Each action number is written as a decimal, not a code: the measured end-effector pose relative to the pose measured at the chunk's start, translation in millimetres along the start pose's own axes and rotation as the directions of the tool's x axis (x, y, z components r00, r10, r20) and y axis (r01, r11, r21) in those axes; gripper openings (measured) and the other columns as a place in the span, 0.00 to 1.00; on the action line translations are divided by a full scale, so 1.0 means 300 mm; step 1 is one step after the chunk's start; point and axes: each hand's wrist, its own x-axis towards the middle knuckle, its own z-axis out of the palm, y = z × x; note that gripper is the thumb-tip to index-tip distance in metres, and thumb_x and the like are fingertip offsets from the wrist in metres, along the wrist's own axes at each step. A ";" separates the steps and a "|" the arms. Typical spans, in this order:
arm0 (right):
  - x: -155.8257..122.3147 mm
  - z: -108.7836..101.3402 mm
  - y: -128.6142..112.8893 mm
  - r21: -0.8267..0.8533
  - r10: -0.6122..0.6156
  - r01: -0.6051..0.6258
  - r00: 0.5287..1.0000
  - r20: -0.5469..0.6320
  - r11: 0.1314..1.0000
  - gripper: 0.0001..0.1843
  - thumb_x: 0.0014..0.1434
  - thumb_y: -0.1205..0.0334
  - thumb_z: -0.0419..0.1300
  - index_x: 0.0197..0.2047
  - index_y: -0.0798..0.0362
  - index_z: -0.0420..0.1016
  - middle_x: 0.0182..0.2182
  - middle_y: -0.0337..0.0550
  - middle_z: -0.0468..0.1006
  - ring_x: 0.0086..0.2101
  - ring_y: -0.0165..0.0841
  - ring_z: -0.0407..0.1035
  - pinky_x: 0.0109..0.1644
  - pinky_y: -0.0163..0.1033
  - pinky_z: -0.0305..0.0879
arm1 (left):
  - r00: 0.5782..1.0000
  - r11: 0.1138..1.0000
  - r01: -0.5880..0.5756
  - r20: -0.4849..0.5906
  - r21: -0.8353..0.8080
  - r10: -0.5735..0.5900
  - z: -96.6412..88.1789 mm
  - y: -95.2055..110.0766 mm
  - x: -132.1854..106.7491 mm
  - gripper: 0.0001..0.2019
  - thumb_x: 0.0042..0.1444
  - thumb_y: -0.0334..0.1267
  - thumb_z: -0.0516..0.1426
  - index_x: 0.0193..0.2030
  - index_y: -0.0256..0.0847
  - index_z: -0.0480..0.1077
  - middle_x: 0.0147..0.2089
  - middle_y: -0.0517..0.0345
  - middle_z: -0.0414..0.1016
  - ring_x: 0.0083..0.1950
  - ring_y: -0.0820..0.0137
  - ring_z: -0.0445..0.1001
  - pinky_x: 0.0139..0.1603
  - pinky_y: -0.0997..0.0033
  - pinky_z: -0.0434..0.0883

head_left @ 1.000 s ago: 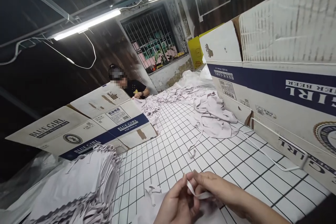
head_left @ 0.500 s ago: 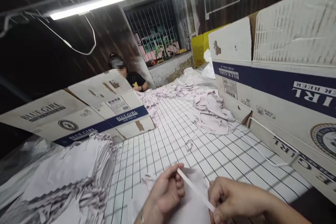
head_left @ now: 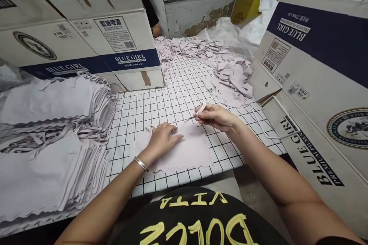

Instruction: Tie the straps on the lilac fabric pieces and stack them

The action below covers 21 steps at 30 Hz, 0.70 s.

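A pale pink fabric garment piece (head_left: 189,151) with a wavy lower edge lies flat on the checked tabletop in front of me. My left hand (head_left: 164,138), with a silver bangle at the wrist, rests on its left part, fingers apart and holding nothing. Near the upper right corner of the piece, my right hand (head_left: 214,116) pinches a narrow pale strap (head_left: 200,110) between thumb and fingers. The strap seems to run down to the fabric's corner. A small loop of strap shows at the upper left edge, beyond my left hand.
Stacked pale garment pieces (head_left: 54,160) stand at the left. Cardboard beer cartons rise at the left (head_left: 138,76) and right (head_left: 316,65). A loose fabric heap (head_left: 234,78) and a white wire frame (head_left: 270,136) lie toward the right. A person's arm (head_left: 155,28) shows behind the left carton.
My view has tilted down. Both hands were stretching the strap between them; now the left hand has let go and lies on the fabric, while the right keeps the strap.
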 end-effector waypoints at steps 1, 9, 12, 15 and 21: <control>0.023 0.005 0.005 0.015 0.010 -0.010 1.000 0.002 1.000 0.15 0.43 0.65 0.74 0.34 0.55 0.77 0.32 0.41 0.79 0.33 0.28 0.75 0.37 0.30 0.72 | 1.000 0.997 -0.014 0.013 0.081 0.013 0.015 -0.009 -0.016 0.13 0.54 0.48 0.61 0.41 0.43 0.73 0.43 0.54 0.72 0.49 0.58 0.66 0.49 0.56 0.58; 0.092 0.054 0.075 0.008 0.090 -0.090 0.994 -0.059 0.996 0.17 0.41 0.64 0.74 0.31 0.54 0.72 0.28 0.39 0.78 0.32 0.28 0.75 0.35 0.30 0.72 | 0.997 0.996 0.038 0.069 0.076 -0.043 0.057 -0.022 -0.036 0.03 0.57 0.38 0.58 0.38 0.44 0.69 0.42 0.58 0.73 0.48 0.61 0.65 0.47 0.57 0.53; 0.089 0.065 0.090 -0.052 0.074 -0.077 0.995 -0.061 0.996 0.21 0.38 0.65 0.75 0.32 0.53 0.68 0.25 0.37 0.77 0.32 0.30 0.75 0.36 0.32 0.71 | 0.997 0.997 0.052 0.057 0.063 -0.056 0.054 -0.019 -0.031 0.09 0.57 0.41 0.58 0.44 0.45 0.70 0.43 0.55 0.73 0.49 0.60 0.64 0.48 0.56 0.52; 0.083 0.077 0.114 -0.139 0.016 -0.026 0.997 -0.075 0.990 0.24 0.38 0.63 0.75 0.34 0.52 0.65 0.24 0.34 0.76 0.30 0.30 0.74 0.36 0.34 0.69 | 0.993 0.996 0.075 0.082 0.047 -0.079 0.054 -0.020 -0.027 0.07 0.57 0.42 0.58 0.40 0.43 0.71 0.45 0.54 0.71 0.51 0.59 0.63 0.48 0.56 0.52; 0.084 0.092 0.178 -0.276 -0.044 0.041 0.999 -0.004 0.960 0.26 0.39 0.60 0.74 0.35 0.52 0.63 0.28 0.37 0.78 0.29 0.29 0.72 0.39 0.39 0.69 | 1.000 0.999 0.017 0.006 -0.049 -0.017 0.064 -0.027 -0.024 0.02 0.56 0.38 0.59 0.36 0.45 0.73 0.40 0.58 0.73 0.49 0.61 0.63 0.50 0.57 0.49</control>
